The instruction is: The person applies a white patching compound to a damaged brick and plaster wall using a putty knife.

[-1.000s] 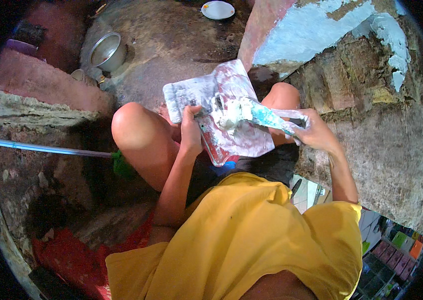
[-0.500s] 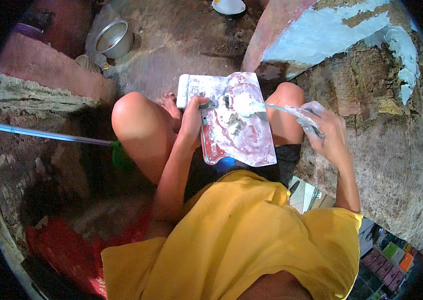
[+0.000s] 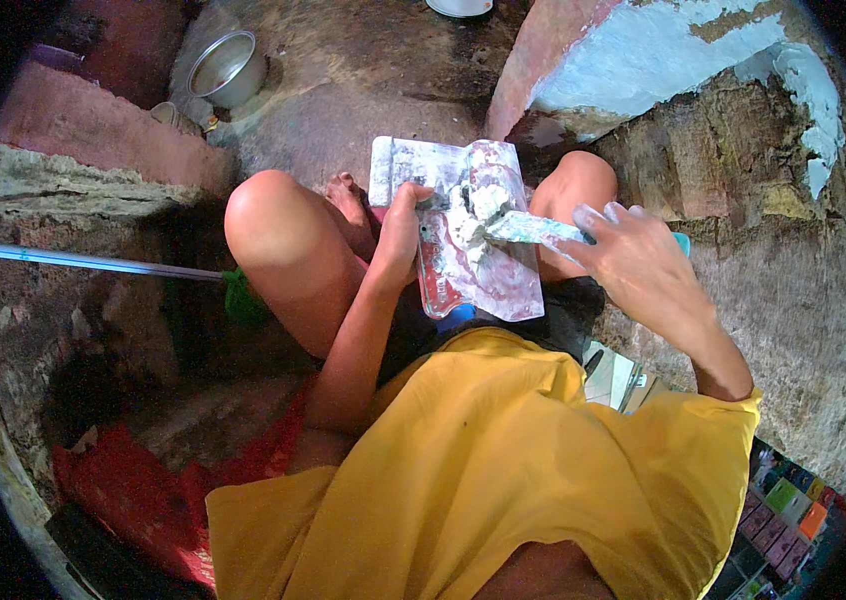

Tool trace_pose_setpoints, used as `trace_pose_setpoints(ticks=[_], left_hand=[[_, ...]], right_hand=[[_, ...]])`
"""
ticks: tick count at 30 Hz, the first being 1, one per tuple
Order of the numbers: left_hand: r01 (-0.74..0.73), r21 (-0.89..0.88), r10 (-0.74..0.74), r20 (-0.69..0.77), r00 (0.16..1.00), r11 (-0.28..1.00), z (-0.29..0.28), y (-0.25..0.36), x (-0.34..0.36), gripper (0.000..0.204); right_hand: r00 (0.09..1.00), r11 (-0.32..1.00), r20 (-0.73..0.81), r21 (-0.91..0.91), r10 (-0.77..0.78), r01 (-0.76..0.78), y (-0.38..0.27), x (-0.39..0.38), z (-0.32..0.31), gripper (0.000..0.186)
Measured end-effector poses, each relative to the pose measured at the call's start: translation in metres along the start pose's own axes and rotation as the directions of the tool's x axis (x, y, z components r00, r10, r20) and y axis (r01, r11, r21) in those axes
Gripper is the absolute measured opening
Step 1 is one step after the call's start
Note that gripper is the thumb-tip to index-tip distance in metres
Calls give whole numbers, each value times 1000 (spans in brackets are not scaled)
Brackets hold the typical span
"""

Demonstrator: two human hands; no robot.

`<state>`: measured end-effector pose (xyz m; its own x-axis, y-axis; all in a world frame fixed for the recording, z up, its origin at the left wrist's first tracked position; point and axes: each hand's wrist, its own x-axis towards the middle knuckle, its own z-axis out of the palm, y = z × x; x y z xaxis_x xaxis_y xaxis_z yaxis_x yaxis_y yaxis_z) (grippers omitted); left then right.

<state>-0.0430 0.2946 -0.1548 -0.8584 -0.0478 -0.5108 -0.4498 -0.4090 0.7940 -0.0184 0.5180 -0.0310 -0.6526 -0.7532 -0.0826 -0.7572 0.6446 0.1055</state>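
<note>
My left hand [image 3: 401,235] grips the left edge of a flat, reddish board [image 3: 498,295] above my lap, its thumb lying on top. White paste is smeared over the board, and a thick white lump [image 3: 483,205] sits near its middle. In my right hand [image 3: 633,250] is a putty knife [image 3: 533,229], its blade coated in white and pale blue paste. The blade's tip touches or hangs just over the paste; I cannot tell which. A teal end of the tool shows behind the hand. White paste also coats my right fingertips.
A metal pot [image 3: 230,72] stands on the worn floor at the far left, and a white dish [image 3: 459,7] lies at the far edge. A blue-white rod [image 3: 93,260] juts in from the left. Patchy wall [image 3: 643,60] with pale blue coating rises at right; red cloth [image 3: 143,500] lies lower left.
My right hand has brought the putty knife left across the board, turning its blade face into view. The white paste is now gathered into a lump. The board has shifted slightly.
</note>
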Motion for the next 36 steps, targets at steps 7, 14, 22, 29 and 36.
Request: trace_pose_setpoints(ticks=[7, 14, 22, 29, 36], left_hand=[[17, -17, -18, -42, 999, 1000, 2, 10, -2, 30], [53, -339, 25, 223, 974, 939, 1, 16, -7, 36], [-111, -285, 139, 80, 987, 952, 7, 11, -13, 38], [-151, -318, 183, 75, 980, 936, 11, 11, -13, 39], [-145, -382, 187, 76, 979, 913, 7, 7, -10, 39]], right_hand=[[991, 915, -38, 389, 129, -104, 49, -31, 11, 37], [878, 315, -112, 948, 465, -45, 38, -41, 77, 30], [759, 832, -547, 554, 353, 12, 31, -46, 96, 36], [792, 844, -514, 536, 330, -4, 36, -61, 89, 43], [769, 823, -527, 568, 361, 3, 34, -69, 93, 44]])
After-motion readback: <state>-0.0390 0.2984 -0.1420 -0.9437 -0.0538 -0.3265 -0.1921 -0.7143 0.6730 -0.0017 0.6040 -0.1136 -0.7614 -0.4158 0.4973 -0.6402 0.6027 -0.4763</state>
